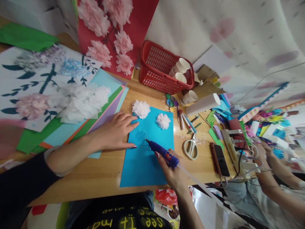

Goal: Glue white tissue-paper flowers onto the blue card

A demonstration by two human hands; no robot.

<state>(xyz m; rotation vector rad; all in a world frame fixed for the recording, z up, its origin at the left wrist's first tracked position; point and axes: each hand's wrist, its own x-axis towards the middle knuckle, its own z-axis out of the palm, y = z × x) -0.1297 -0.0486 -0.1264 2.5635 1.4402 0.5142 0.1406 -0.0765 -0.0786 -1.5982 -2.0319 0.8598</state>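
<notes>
A blue sheet of paper [145,168] lies on the wooden table before me. Two white tissue-paper flowers rest at its top: one flower [141,109] on the left corner, another flower [163,121] on the right. My right hand [172,170] is wrapped round a blue hot glue gun [162,151], its nozzle pointing at a ring of clear glue [142,135] on the sheet. A glue stick [190,175] trails from its back end. My left hand [120,129] lies flat with fingers spread, fingertips at the sheet's left edge.
Right of the sheet lie scissors [190,147], markers [190,123] and a phone [221,160] beside a power strip with cables. A red basket [164,68] with paper cups stands behind. Coloured papers and white tissue [81,101] cover the left side. Another person's hands [263,152] are at far right.
</notes>
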